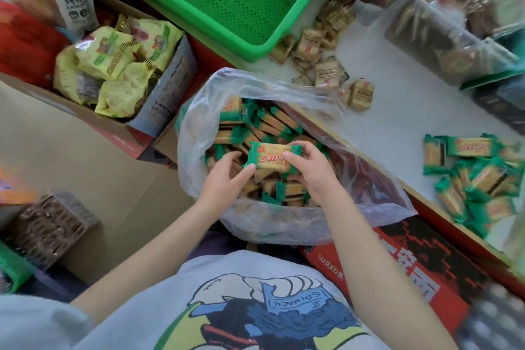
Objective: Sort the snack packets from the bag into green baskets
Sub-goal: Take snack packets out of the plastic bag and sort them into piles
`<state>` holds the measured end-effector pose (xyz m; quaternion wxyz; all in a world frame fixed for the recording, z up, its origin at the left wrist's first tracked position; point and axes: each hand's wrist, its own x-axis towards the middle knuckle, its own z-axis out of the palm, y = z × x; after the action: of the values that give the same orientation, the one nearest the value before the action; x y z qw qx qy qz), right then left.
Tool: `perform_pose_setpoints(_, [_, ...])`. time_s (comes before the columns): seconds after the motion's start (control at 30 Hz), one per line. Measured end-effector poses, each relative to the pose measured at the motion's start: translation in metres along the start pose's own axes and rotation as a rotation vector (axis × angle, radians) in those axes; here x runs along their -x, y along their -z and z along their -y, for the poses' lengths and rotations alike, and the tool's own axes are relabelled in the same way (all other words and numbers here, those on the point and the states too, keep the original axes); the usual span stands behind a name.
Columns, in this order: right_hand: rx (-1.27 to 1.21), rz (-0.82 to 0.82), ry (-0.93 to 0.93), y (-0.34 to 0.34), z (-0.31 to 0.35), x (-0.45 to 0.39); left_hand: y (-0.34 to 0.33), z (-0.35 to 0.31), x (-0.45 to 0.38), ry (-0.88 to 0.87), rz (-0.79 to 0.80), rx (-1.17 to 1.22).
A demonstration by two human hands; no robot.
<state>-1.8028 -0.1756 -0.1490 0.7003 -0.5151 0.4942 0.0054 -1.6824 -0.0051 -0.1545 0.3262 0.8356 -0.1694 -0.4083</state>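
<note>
A clear plastic bag (pixel 196 133) stands open in front of me, full of green-edged biscuit packets (pixel 267 119). Both hands are over its mouth, holding a small stack of these packets (pixel 270 158). My left hand (pixel 227 176) grips the stack's left end, thumb on top. My right hand (pixel 309 170) grips its right end. An empty green mesh basket (pixel 270 45) sits further back, partly on the white table (pixel 397 128).
Loose green packets (pixel 471 176) lie on the table at right, small tan packets (pixel 326 65) near the basket. A cardboard box of yellow snack bags (pixel 113 71) stands at left, a red carton (pixel 412 270) at lower right.
</note>
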Motion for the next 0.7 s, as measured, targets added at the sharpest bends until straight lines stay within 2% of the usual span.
perform_pose_setpoints(0.1, [-0.109,-0.013,0.028,0.041,0.000,0.022,-0.029,-0.054,0.000,0.081,0.090,0.363])
perform_pose_setpoints(0.3, [-0.227,-0.075,0.078,0.146,-0.016,0.081,-0.136,-0.155,0.002,-0.059,0.341,0.435])
perform_pose_setpoints(0.37, [-0.224,-0.151,0.059,0.187,-0.026,0.101,-0.181,-0.181,0.007,-0.122,0.405,0.382])
perform_pose_setpoints(0.43, [-0.218,-0.320,0.033,0.230,-0.040,0.114,-0.224,-0.196,0.011,-0.201,0.417,0.246])
perform_pose_setpoints(0.53, [-0.165,-0.606,-0.023,0.292,-0.064,0.121,-0.276,-0.194,0.012,-0.374,0.350,-0.208])
perform_pose_setpoints(0.7, [0.020,-0.685,-0.027,0.364,-0.089,0.102,-0.318,-0.167,0.009,-0.521,0.349,-0.773])
